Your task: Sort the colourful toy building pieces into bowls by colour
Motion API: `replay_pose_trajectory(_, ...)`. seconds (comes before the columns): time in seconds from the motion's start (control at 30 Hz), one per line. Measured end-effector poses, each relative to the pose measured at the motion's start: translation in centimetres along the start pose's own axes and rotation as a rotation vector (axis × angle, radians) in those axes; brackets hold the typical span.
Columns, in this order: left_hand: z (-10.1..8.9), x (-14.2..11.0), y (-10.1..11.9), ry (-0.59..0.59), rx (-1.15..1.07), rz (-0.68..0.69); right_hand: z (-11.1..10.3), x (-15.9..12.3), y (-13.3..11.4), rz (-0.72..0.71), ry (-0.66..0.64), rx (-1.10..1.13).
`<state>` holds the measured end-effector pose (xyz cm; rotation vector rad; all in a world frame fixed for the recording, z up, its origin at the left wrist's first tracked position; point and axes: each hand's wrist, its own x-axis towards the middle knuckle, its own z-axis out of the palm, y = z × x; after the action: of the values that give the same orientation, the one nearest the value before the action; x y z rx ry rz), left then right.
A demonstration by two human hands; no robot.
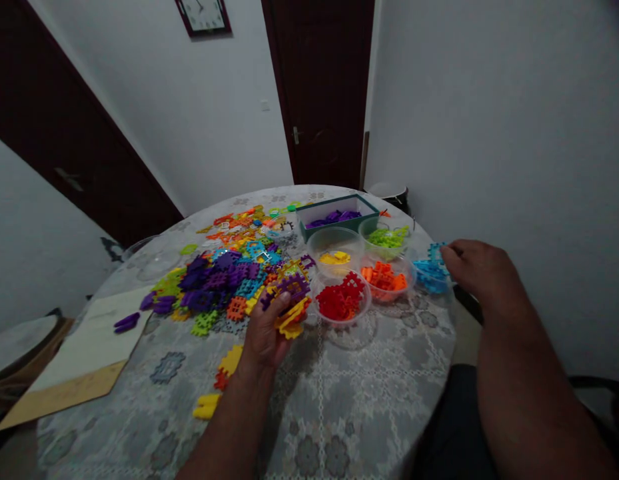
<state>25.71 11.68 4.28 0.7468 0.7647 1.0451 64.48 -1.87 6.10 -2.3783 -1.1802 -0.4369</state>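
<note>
My left hand [266, 335] is closed around several interlocking plastic pieces, among them a purple piece [294, 287] and a yellow piece [292, 328]. At the right, my right hand [475, 268] pinches a blue interlocking piece [436, 251] just above a clear bowl of blue pieces [430, 276]. Beside that bowl stand clear bowls of orange pieces [384, 277], red pieces [340, 298], yellow pieces [334, 258] and green pieces [388, 236]. A large mixed pile of pieces [224, 277], many of them purple, spreads to the left of my left hand.
Behind the bowls, a green box [314, 229] contains purple pieces. Cardboard [69, 390] lies at the left edge of the round table [359, 420], which has a patterned cover. Loose yellow pieces [208, 405] rest near my left forearm. A grey piece [168, 367] lies farther left.
</note>
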Motion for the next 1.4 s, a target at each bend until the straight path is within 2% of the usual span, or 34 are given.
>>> replay_pose_trajectory(0.07,0.0,-0.2,-0.3,-0.016,0.004,-0.009,0.4,-0.4,-0.1,0.035,0.021,-0.059)
replay_pose_trajectory(0.13,0.1,-0.3,-0.5,-0.030,0.011,-0.018,0.4,-0.5,-1.3,0.032,0.080,-0.062)
replay_pose_trajectory(0.23,0.1,-0.4,-0.7,-0.052,0.030,-0.042,-0.1,-0.7,-4.6,-0.056,0.172,0.101)
replay_pose_trajectory(0.3,0.1,-0.6,-0.8,-0.075,0.031,-0.051,-0.5,-1.4,-7.7,-0.153,0.170,0.277)
replay_pose_trajectory(0.47,0.0,-1.2,-0.5,-0.118,0.033,-0.061,-1.1,-4.9,-15.6,-0.452,0.044,0.711)
replay_pose_trajectory(0.53,-0.1,-1.6,-0.3,-0.161,0.046,-0.079,-0.7,-6.4,-17.8,-0.491,-0.034,0.808)
replay_pose_trajectory(0.6,-0.4,-1.8,0.0,-0.210,0.051,-0.094,-0.2,-7.6,-19.2,-0.467,-0.127,0.867)
replay_pose_trajectory(0.77,-1.1,-1.9,0.4,-0.239,0.055,-0.109,0.8,-8.3,-20.2,-0.385,-0.362,0.975)
replay_pose_trajectory(1.0,-1.6,-1.4,0.6,-0.202,0.020,-0.141,-0.2,-4.9,-21.6,-0.407,-0.491,0.976)
replay_pose_trajectory(1.07,-1.6,-1.3,0.5,-0.194,-0.001,-0.150,-0.3,-3.6,-21.5,-0.398,-0.478,0.980)
replay_pose_trajectory(1.17,-1.6,-1.2,0.4,-0.173,-0.016,-0.146,0.4,-1.8,-20.3,-0.284,-0.443,0.978)
replay_pose_trajectory(1.3,-1.7,-1.2,0.2,-0.159,-0.008,-0.143,2.7,-0.2,-18.1,-0.130,-0.267,0.917)
replay_pose_trajectory(1.4,-1.7,-1.1,0.1,-0.161,-0.024,-0.145,3.5,-0.1,-17.3,-0.132,-0.166,0.884)
